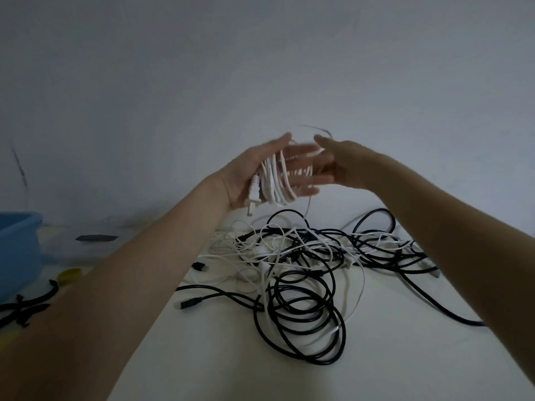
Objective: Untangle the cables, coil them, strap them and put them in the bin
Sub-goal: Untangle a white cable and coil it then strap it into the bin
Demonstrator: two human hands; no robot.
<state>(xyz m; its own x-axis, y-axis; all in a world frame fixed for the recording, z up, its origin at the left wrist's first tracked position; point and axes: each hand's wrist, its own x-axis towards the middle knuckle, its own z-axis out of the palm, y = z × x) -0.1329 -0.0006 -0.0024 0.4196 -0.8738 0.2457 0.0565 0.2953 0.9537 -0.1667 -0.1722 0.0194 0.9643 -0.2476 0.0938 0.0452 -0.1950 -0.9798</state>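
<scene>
**Head view: white cable coil carried across an outstretched palm**

Head camera, looking forward and down. Both forearms reach out above the worktop (390,357), a pale surface set against a plain wall. The left hand (260,172) is raised palm-up with its fingers straight; a white cable (275,183), wound in several loops, hangs over that palm and between the fingers, and its white plug (251,206) dangles just below the heel of the hand. The right hand (344,163) lies just beside the left, fingers extended toward the coil; motion blur hides whether they pinch a strand. A thin strand arcs above both hands.

Below and beyond the hands, a tangle of cables (304,270), black and white, is spread on the worktop, well apart from the lifted coil. A blue bin (17,250) stands at the far left edge. Near it lie black straps (26,308) and a yellow object (69,275), too blurred to identify.
</scene>
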